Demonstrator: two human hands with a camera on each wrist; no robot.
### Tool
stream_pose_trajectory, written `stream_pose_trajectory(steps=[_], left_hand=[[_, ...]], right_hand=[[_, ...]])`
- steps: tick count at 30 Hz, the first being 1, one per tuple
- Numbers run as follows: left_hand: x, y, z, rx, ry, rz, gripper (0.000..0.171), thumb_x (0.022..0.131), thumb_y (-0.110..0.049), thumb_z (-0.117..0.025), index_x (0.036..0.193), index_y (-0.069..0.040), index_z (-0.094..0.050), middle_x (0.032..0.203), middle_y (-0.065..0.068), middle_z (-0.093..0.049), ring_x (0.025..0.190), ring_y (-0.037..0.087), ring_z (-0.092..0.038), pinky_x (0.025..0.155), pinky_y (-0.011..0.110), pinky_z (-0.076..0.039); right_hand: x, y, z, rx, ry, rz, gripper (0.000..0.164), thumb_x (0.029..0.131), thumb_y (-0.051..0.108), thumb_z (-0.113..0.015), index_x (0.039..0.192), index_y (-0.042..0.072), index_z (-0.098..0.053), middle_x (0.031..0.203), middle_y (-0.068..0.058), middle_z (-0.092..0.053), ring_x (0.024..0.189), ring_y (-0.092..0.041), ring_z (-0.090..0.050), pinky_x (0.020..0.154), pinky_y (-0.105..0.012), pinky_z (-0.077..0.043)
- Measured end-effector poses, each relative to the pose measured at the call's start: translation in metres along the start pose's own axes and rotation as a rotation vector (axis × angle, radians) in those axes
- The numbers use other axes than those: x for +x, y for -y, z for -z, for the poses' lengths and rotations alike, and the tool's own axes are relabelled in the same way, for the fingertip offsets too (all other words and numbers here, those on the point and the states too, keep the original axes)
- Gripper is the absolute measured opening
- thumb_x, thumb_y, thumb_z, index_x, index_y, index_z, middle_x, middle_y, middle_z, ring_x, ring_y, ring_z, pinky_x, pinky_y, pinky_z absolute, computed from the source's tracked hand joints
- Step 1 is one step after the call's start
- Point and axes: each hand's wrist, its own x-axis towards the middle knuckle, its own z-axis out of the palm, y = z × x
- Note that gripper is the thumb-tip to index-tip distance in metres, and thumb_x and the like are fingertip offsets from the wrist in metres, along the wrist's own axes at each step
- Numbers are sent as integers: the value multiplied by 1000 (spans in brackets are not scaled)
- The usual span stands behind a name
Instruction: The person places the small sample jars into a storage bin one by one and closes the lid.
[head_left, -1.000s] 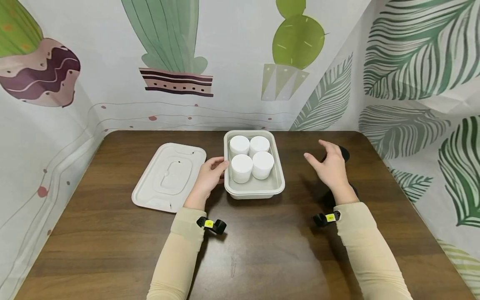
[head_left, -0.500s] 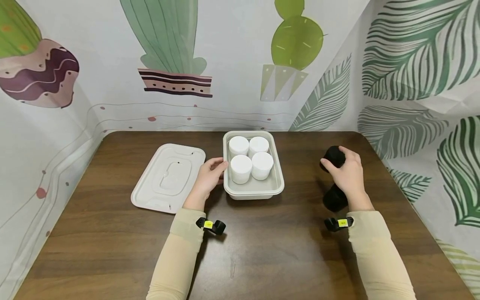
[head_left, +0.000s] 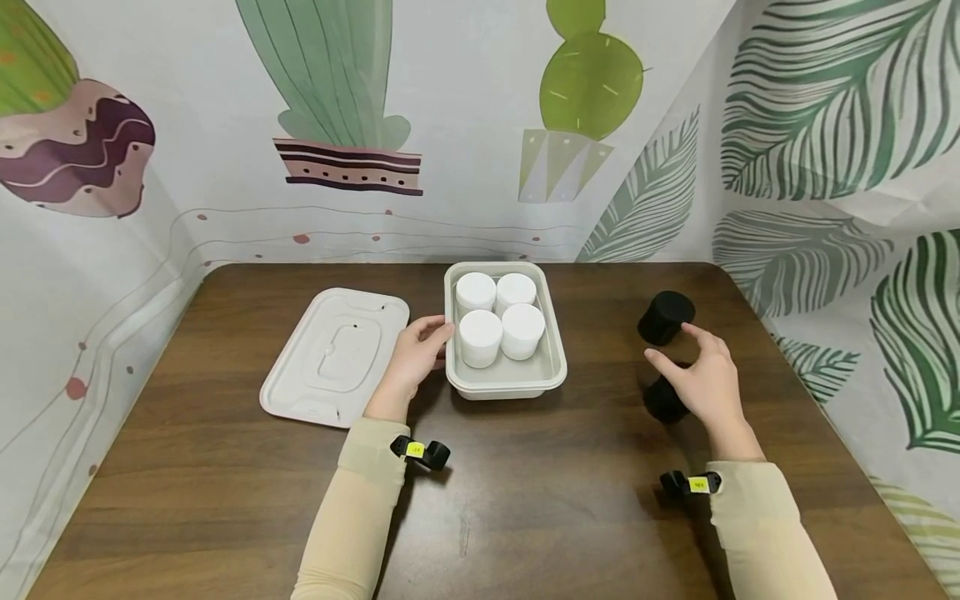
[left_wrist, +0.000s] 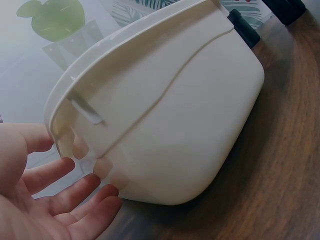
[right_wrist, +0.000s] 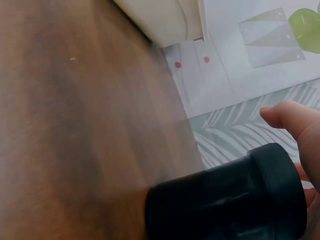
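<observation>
Your head camera: high, looks forward and down over most of table [head_left: 540, 517] to patterned backdrop [head_left: 465, 117]. Your left wrist view: low, tilted, very near tub [left_wrist: 185, 115], facing backdrop. Your right wrist view: near black jar [right_wrist: 215, 200], rolled sideways, facing backdrop too, tub at top edge. You get tub, table, backdrop and green cactus print [head_left: 588, 83] in both wrist views.
</observation>
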Motion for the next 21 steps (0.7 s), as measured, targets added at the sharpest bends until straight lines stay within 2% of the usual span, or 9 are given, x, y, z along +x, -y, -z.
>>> stream_pose_trajectory(steps=[5,10,14,21], left_hand=[[0,1,1,-3,4,1,42,95,-26,-54,132,-6,-51,120,17,-57,98,30,-63,78,33,-58],[0,1,1,-6,5,-9,42,95,-26,-54,131,-5,-51,120,18,-57,98,31,-63,77,33,-58],[-1,1,0,-5,3,-12,42,95,-25,-54,131,-4,-51,120,18,-57,96,30,-63,77,34,-58],[-1,0,0,2,6,-7,43,96,-26,-54,132,-5,-50,121,18,-57,96,29,-63,80,36,-57]], right_hand=[[-11,-3,-2,3,36,-10,80,84,49,-65,141,1,-38,140,-31,-38,121,-49,-41,94,-64,-36],[-18,-6,-5,8,44,-4,77,83,48,-67,139,1,-43,136,-29,-43,121,-47,-41,95,-63,-36],[-24,-8,-7,5,21,5,71,83,44,-68,135,0,-47,131,-28,-46,119,-46,-43,94,-61,-37],[-25,-11,-12,14,-59,32,52,79,27,-70,121,0,-57,121,-29,-53,112,-44,-48,90,-56,-40]])
